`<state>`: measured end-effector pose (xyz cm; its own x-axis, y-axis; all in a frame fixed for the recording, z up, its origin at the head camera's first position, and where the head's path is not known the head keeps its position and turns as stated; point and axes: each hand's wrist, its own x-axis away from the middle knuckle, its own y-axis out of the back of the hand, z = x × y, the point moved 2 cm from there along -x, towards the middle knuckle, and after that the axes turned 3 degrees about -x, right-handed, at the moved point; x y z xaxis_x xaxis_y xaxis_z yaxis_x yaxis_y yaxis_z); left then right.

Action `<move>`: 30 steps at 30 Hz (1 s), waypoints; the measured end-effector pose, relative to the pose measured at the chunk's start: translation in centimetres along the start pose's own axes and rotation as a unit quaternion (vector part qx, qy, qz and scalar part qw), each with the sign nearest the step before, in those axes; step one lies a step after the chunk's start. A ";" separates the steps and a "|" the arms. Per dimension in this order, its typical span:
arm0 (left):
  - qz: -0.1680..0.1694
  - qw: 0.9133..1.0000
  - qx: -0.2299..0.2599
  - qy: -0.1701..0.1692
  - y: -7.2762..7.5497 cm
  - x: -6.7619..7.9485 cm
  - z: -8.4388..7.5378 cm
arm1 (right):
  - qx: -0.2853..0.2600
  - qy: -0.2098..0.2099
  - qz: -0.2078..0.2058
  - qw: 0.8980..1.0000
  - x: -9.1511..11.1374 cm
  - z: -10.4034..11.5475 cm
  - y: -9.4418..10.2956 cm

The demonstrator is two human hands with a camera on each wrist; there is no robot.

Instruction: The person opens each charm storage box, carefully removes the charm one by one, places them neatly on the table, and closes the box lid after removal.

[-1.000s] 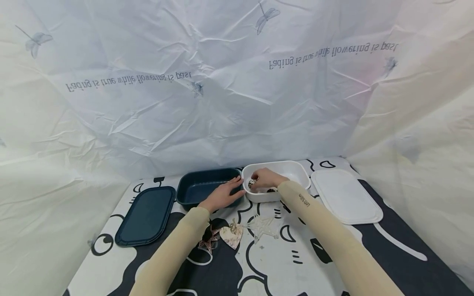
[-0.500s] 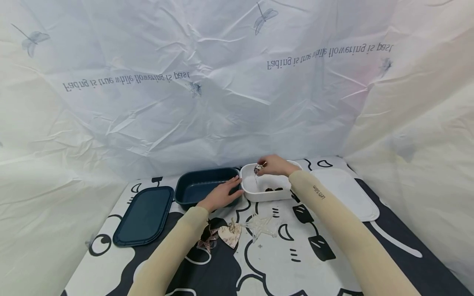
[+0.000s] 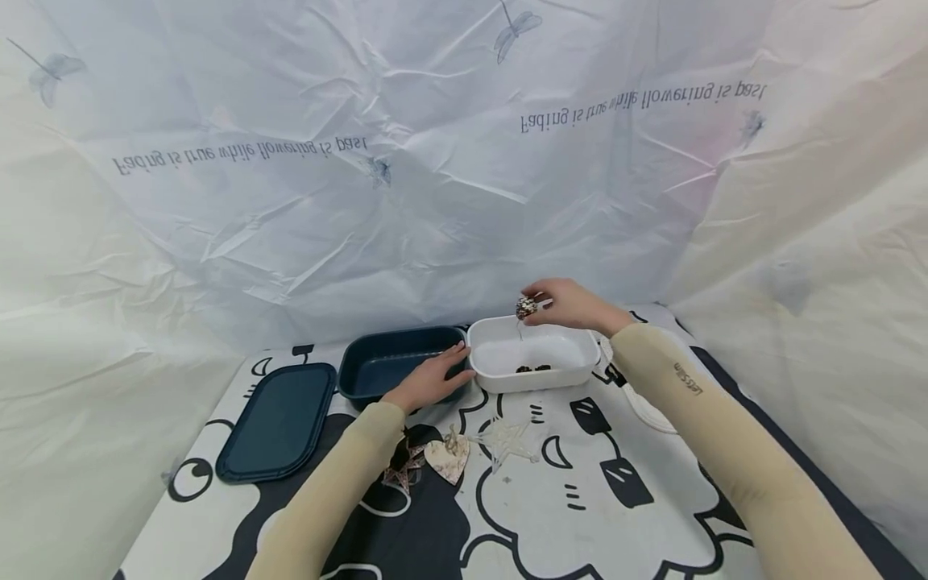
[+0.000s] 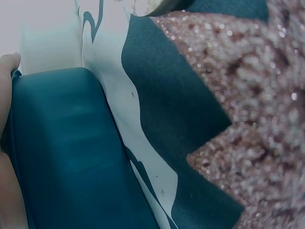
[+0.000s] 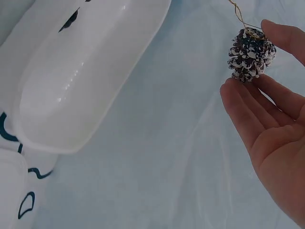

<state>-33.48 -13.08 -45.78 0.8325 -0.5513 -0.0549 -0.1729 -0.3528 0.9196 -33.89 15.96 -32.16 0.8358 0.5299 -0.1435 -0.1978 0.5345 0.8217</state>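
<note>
My right hand [image 3: 573, 304] pinches a white-tipped pine cone [image 5: 249, 53] between thumb and fingertips, above the back of the white container [image 3: 536, 380]. A thin gold string [image 5: 237, 9] is tied to the cone. Small dark pieces [image 3: 542, 368] lie in the bottom of that container. My left hand [image 3: 429, 380] rests across the right end of the dark blue container [image 3: 402, 332], its fingers stretched toward the rim beside the white container. At the left edge of the left wrist view, the fingers [image 4: 5, 95] touch the container's side.
In front lie a glittery star [image 3: 397, 475], a heart ornament [image 3: 448, 457] and a white star [image 3: 507, 441]. A dark blue lid [image 3: 279, 423] is on the left. My right sleeve partly covers a white lid [image 3: 648, 409]. A pale sheet [image 3: 435, 234] hangs behind the table.
My right hand has lifted the pine cone out of the white container and moved it up and to the right. My left hand stays on the dark blue container.
</note>
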 end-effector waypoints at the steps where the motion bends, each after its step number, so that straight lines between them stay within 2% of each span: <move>1: 0.001 1.000 0.001 -0.001 0.1 0.0 0.0 | 0.000 0.004 -0.002 1.000 0.3 -0.1 0.2; 9: 0.008 1.000 0.002 -0.004 0.3 -0.4 -0.3 | -0.002 0.028 -0.008 1.000 3.2 0.3 1.6; 14: 0.004 1.000 0.011 0.005 0.1 -0.1 -0.4 | 0.002 0.028 -0.005 1.000 5.1 0.7 1.6; 25: 0.002 1.000 0.005 0.007 -0.2 0.4 -0.4 | 0.031 0.040 0.009 0.999 8.7 0.1 -1.9; 30: 0.002 1.000 0.010 0.009 -0.1 0.3 -0.5 | 0.020 0.035 0.022 0.999 9.9 0.0 -3.7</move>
<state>-33.01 -12.86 -45.67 0.8407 -0.5398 -0.0439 -0.1870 -0.3654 0.9119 -24.89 19.24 -36.68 0.7887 0.5976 -0.1442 -0.2113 0.4838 0.8493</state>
